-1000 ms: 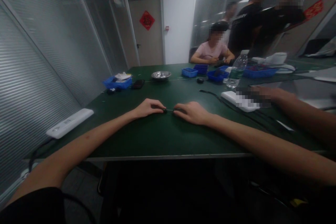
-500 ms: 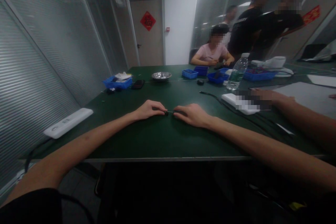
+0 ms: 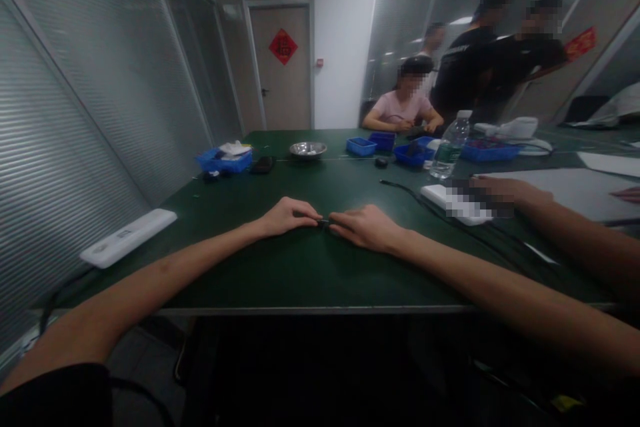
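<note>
My left hand is closed in a pinch, thumb and forefinger pressed on a small dark piece too little to name. Facing it from the right is my right hand, its fingers curled together at the piece's other end; what they grip is mostly hidden. Only a narrow gap parts the fingertips. Both hands rest low over the green table.
White power strips lie left and right. Farther back are a metal bowl, blue trays, a dark phone-like object and a water bottle. A co-worker's arm reaches in from the right.
My hands have drawn a little closer together, and the thin pale shaft that showed between the fingertips is now mostly covered. The view has tilted slightly.
</note>
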### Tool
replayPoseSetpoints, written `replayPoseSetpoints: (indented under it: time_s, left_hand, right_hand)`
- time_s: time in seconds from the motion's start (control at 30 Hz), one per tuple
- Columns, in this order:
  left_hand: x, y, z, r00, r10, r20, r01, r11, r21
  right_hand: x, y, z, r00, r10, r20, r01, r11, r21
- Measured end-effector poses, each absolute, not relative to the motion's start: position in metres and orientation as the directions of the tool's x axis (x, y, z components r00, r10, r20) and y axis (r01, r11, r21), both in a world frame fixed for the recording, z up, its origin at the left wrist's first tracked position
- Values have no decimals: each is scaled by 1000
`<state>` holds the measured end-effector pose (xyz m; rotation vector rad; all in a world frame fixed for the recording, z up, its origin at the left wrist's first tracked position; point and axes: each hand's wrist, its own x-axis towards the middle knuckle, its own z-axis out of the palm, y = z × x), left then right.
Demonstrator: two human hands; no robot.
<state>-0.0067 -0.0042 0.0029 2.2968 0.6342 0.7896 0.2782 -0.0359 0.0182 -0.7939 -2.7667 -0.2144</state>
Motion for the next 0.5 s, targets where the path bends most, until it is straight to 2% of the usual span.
replayPoseSetpoints:
  time_s: [0.13,0.23,0.4,0.5]
  left_hand:
    - [-8,-2,3,735,598,318,215,-651,728]
    - [-6,-5,3,730,585,352,210,-683,700]
    - [-4,-11,4,723,535,437,228,-782,580]
    - [-4,-10,5,729,537,425,232,-778,584]
  right_hand:
    - [277,-38,18,-832,481,279,518,852,75]
    - [275,-38,18,-818,498,288,527,850,25]
    - [274,-38,20,-759,582,291,563,812,-156]
    - [273,-39,22,-731,624,278,572,781,-248]
